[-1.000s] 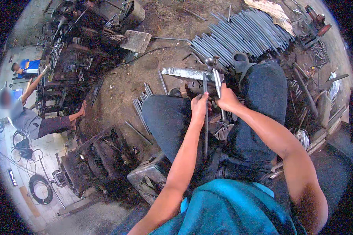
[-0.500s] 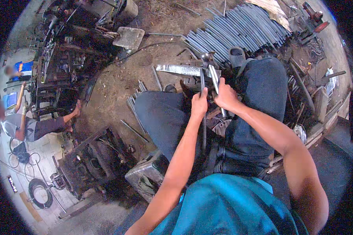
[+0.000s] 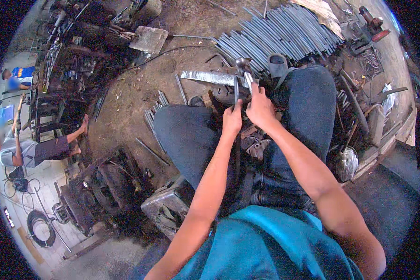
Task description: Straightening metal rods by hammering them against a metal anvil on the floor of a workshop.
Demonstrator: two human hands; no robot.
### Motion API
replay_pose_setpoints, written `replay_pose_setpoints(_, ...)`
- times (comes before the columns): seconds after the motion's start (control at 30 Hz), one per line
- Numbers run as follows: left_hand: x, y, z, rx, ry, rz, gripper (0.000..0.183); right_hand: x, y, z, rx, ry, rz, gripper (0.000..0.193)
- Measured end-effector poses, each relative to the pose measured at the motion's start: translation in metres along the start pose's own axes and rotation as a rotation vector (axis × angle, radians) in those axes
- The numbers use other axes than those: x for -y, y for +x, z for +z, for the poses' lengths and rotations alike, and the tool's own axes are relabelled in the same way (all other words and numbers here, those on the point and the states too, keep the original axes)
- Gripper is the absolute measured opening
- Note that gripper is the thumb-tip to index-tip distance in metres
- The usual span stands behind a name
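My right hand (image 3: 262,111) is closed around the metal handle of a hammer (image 3: 243,64), whose head is at the far end, over the work spot between my knees. Closed too, my left hand (image 3: 232,120) grips a dark metal rod (image 3: 236,87) that runs lengthwise beside the hammer handle. The rod's far end comes up to a shiny flat metal strip (image 3: 205,78), lying crosswise just left of the hammer head. Whether rod and strip touch, I cannot tell. Dark metal (image 3: 224,95) shows beneath the strip, partly hidden by my hands and legs.
A large pile of grey metal rods (image 3: 280,35) lies beyond my right foot. More rods (image 3: 156,106) lie by my left knee, near a metal box (image 3: 165,203). Dark machinery (image 3: 109,196) stands left. Another person (image 3: 21,149) sits at the far left.
The whole view has shifted slightly. My right hand and the hammer have moved a little; the handle's near end, seen below the hand before, no longer shows. Both grips stay closed.
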State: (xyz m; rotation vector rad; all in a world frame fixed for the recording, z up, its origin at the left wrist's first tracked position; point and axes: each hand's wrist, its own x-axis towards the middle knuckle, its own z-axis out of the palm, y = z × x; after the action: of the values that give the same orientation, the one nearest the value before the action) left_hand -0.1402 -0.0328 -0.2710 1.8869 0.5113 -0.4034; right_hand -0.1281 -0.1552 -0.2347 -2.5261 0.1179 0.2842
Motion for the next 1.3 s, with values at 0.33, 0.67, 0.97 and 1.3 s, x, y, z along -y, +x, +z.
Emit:
replay_pose_setpoints(0.33,-0.001,-0.005,-0.003,-0.022,0.194,0.192,0.054,-0.011,0.005,0.013,-0.164,0.176,0.032,0.069)
replay_pose_setpoints(0.67,-0.003,-0.014,0.002,0.133,-0.088,-0.033,0.054,-0.02,0.01,0.005,-0.03,0.314,0.037,0.073)
replay_pose_setpoints(0.97,0.017,0.001,0.0,0.146,-0.048,-0.061,0.06,0.002,0.006,-0.048,-0.239,0.382,-0.307,0.068)
replay_pose_setpoints(1.3,0.021,0.001,0.004,0.075,-0.072,-0.062,0.063,0.085,-0.009,-0.158,-0.51,0.437,-0.6,0.057)
